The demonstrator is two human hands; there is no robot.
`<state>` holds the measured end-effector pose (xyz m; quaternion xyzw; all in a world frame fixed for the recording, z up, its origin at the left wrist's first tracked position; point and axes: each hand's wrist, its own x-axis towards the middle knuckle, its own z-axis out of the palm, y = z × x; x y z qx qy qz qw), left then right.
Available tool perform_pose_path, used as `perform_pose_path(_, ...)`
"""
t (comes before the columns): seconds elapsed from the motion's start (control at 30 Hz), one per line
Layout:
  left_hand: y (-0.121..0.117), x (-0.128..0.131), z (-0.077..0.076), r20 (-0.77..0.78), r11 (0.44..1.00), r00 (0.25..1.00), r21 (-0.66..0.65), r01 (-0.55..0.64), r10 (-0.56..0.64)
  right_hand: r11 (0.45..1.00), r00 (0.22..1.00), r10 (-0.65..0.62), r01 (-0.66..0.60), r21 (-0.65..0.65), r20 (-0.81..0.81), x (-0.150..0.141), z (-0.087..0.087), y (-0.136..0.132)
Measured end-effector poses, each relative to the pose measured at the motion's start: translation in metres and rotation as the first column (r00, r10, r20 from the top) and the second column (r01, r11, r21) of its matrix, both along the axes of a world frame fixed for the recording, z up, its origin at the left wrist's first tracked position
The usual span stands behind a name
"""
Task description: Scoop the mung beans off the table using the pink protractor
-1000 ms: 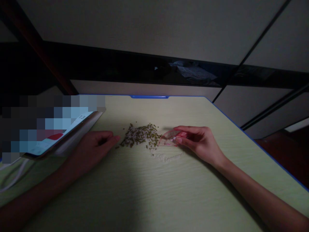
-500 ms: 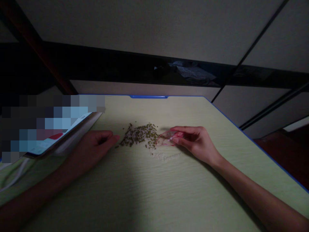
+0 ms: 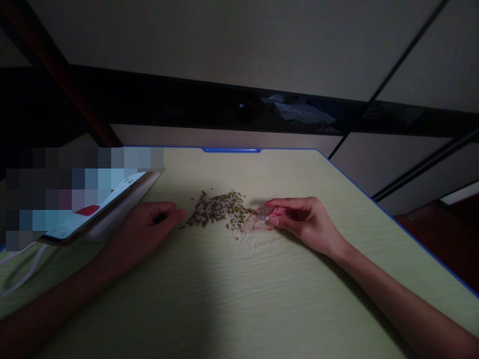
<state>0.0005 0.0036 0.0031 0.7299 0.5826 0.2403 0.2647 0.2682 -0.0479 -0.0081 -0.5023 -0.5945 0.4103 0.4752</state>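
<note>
My right hand [image 3: 307, 222] pinches a clear plastic piece with red markings [image 3: 258, 219] between thumb and fingers. Its curved left edge touches the right side of a loose pile of small green beans mixed with whitish grains [image 3: 215, 207]. What the piece is exactly, I cannot tell, as my fingers cover part of it. A thin streak of pale grains [image 3: 262, 243] lies just below it. My left hand [image 3: 149, 224] rests on the table left of the pile, fingers curled and thumb against the index finger, with nothing visible in it. Its thumb tip is close to the outermost beans.
A phone with a lit screen [image 3: 101, 204], partly blurred out, leans at the left, with a white cable [image 3: 32, 271] by it. The pale wood-grain table [image 3: 239, 299] has a blue rim [image 3: 232, 150]. Behind it stand cabinet panels [image 3: 224, 45] with a dark gap.
The clear piece has turned and tipped slightly toward me, so its curved edge shows more plainly. A few beans now lie against its upper left edge. My left hand is nearly still.
</note>
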Motion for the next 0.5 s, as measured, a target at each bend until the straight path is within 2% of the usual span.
perform_pose_path(0.23, -0.0009, -0.0002, -0.0024, 0.003, 1.000, 1.000, -0.008, 0.015, -0.015, 0.998, 0.995, -0.051, 0.049, 0.034, 0.088, -0.0021, -0.0001, -0.0012)
perform_pose_path(0.5, -0.0016, 0.0019, 0.0019, 0.003, 1.000, 1.000, 0.005, 0.014, -0.014, 0.996, 0.996, -0.081, 0.080, 0.035, 0.026, -0.0030, -0.0026, 0.0007)
